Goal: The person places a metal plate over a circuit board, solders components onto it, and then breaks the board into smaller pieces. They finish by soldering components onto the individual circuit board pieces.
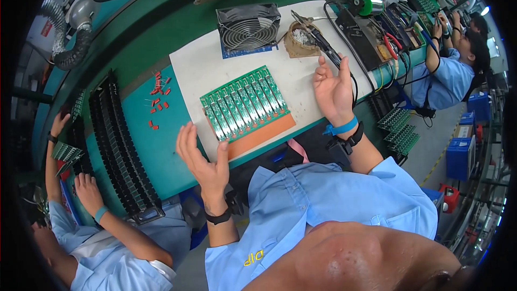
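Note:
A panel of green circuit boards (245, 102) lies on an orange-brown sheet (264, 136), which rests on white paper (188, 67). At the panel's near left corner is my left hand (205, 159), fingers spread and holding nothing; I cannot tell whether the thumb touches the panel. My right hand (335, 92) is raised to the right of the panel, palm turned up, fingers loosely bent and apart. Just beyond its fingertips, a black-handled soldering iron (327, 48) slopes over a small round container of silvery bits (301, 36). Whether the fingertips touch the handle is unclear.
A black fan (249, 28) stands behind the panel. Red components (157, 94) lie scattered left, beside black slotted racks (121, 145). At right are a black box (357, 37), a green solder spool (370, 4) and red-handled pliers (391, 46). Co-workers sit both sides.

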### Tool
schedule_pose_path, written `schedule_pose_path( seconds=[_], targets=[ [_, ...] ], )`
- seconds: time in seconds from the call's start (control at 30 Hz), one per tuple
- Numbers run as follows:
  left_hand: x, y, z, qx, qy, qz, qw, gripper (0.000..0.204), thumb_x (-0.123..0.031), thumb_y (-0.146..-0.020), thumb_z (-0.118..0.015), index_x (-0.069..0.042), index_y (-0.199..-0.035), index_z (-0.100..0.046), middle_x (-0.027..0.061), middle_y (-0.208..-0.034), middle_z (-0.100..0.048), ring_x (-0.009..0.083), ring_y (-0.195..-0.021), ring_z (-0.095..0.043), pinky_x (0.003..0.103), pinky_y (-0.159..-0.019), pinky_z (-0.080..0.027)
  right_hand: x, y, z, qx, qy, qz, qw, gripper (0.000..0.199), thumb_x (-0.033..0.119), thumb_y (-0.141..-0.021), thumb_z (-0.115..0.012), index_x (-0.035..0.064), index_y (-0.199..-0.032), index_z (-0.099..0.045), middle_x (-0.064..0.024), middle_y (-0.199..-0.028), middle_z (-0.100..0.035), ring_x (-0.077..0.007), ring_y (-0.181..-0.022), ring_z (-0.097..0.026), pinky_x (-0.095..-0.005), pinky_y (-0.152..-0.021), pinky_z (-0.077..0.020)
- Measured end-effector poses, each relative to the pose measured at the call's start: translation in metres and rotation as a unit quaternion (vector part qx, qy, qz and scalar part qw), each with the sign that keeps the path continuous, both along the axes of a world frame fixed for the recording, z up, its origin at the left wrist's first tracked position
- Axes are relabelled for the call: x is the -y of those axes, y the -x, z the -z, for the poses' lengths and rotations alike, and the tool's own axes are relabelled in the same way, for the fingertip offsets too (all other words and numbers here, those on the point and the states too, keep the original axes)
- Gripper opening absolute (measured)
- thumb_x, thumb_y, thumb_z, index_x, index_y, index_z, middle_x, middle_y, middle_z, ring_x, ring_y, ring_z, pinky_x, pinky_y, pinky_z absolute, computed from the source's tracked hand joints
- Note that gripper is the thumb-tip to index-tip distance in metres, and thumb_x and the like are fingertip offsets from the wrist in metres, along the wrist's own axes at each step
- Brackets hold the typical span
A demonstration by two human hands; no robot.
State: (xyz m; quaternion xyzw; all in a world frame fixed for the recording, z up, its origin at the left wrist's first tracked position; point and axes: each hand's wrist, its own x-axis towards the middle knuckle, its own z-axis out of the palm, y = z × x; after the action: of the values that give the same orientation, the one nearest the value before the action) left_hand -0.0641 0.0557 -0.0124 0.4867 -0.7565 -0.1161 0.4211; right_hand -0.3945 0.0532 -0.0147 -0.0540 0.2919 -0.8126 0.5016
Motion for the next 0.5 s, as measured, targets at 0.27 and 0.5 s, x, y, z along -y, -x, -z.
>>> schedule_pose_path(
  seconds=[0.27,0.5],
  targets=[
    [0.0,0.007,0.001,0.049,-0.015,0.007,0.999,0.063,-0.025,-0.089,-0.079,0.003,-0.138,-0.053,0.0224,-0.143,-0.052,0.0445,-0.135,-0.045,0.055,-0.112,-0.037,-0.016,0.032,-0.006,-0.311,0.015,0.083,0.947,0.048,0.024,-0.11,-0.054,0.0035,-0.151,-0.04,-0.0132,-0.119,-0.062,-0.0156,-0.09,-0.059,-0.0317,-0.081,-0.0508],
    [0.003,0.008,-0.005,0.074,-0.025,0.006,0.997,0.058,-0.02,-0.091,-0.075,0.003,-0.14,-0.054,0.0214,-0.144,-0.053,0.0421,-0.135,-0.045,0.051,-0.113,-0.035,-0.049,0.045,0.013,-0.506,-0.072,0.077,0.856,0.045,0.016,-0.11,-0.053,0.002,-0.151,-0.04,-0.0146,-0.117,-0.064,-0.018,-0.092,-0.062,-0.0345,-0.082,-0.0525]
  ],
)
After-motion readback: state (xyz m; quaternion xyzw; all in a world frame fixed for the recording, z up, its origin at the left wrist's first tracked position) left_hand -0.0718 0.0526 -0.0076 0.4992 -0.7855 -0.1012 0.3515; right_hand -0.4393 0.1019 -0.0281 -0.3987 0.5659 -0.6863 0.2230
